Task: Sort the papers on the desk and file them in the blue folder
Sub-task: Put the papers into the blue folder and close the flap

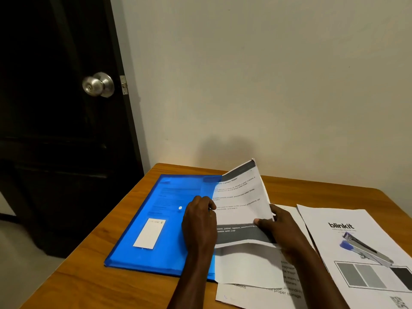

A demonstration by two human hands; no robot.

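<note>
Blue folder [156, 219], translucent plastic, lies flat on the left half of a wooden desk [93, 284] in the head view, its long side running away from us toward the wall [267, 74], a white label [149, 233] and a small white snap button [180, 207] on its cover. We see the left hand [199, 221] resting on the folder's right edge, fingers curled over the open mouth, pressing it down. The right hand [278, 228] pinches the lower right corner of a printed sheet [239, 197] (dark bands top and bottom, lines of text between), thumb on its face and fingers behind; the sheet stands tilted, its left part already inside the folder and showing blue through the plastic. Beneath the hands, more printed papers [256, 277] lie flat on the desk, partly overlapping. To the right, a page headed "blinkit" [356, 241] carries a silver stapler [365, 249] with a blue end lying on top of it. At left stands a dark door [55, 130] with a round metal knob [98, 84].
</note>
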